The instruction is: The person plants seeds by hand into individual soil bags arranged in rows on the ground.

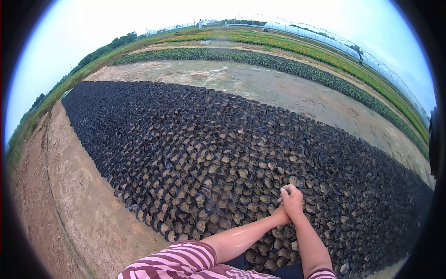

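Observation:
My right hand (pixel 292 201) is raised over a dense bed of black nursery bags (pixel 223 153) filled with brown soil. Its fingers are curled closed, and anything they hold is too small or hidden to make out. Against its wrist and palm side lies my left hand (pixel 280 215), reaching across from the left. The fingers of that hand are mostly covered by the right one. Both forearms cross close together above the bags, with striped sleeves (pixel 176 258) at the bottom edge.
Bare soil (pixel 97 200) with a thin hose or line (pixel 58 209) runs along the left. Beyond the bags lies a muddy strip (pixel 278 86), then rows of green plants (pixel 297 67) and orange flowers (pixel 320 52). Hoop greenhouse frames (pixel 334 41) and a distant person (pixel 200 24) stand farther back.

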### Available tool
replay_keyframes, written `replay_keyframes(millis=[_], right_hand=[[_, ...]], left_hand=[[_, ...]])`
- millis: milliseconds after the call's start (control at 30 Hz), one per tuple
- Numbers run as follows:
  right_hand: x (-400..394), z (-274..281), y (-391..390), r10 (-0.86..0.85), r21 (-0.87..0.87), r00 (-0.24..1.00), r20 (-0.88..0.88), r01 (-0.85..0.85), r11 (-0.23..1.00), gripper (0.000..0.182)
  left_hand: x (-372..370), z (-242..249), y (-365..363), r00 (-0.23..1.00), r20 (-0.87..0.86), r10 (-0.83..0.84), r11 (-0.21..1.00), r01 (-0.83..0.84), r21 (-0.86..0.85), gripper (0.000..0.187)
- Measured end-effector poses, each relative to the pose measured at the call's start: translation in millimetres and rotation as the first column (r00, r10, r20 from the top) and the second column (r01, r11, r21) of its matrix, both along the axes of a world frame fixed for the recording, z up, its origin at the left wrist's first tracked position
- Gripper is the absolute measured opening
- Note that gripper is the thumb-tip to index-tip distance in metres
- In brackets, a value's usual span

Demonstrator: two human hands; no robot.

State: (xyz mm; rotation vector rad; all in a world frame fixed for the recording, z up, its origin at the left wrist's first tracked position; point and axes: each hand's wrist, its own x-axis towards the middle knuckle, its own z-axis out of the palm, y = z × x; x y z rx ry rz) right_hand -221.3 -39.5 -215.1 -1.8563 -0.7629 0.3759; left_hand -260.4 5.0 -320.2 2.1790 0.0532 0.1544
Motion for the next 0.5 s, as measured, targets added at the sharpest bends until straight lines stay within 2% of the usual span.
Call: replay_keyframes(millis=[100,200,400,500], right_hand=[[-1.3,-0.1,1.0,-0.034,0.037,0.999,-0.035,0.036,0.999,0.013],[7.0,-17.0,3.6,-0.034,0.12,0.979,0.199,0.01,0.993,0.018],[7.5,-14.4,-0.2,0.001,0.046,0.988,0.155,-0.008,0.999,0.017],[6.0,-11.6,-0.4,-0.012,0.032,0.999,0.041,0.01,0.999,0.015]], left_hand=[[-2.4,5.5,-0.1,1.0,-0.025,0.008,1.0,-0.008,-0.015,0.042],[-2.0,6.5,-0.8,0.998,-0.061,0.029,0.999,-0.03,-0.026,0.042],[-0.7,8.0,-0.5,0.996,-0.08,0.05,0.997,-0.055,-0.061,0.043],[-3.1,11.1,-4.0,0.995,-0.047,0.093,0.995,-0.094,-0.037,0.038]])
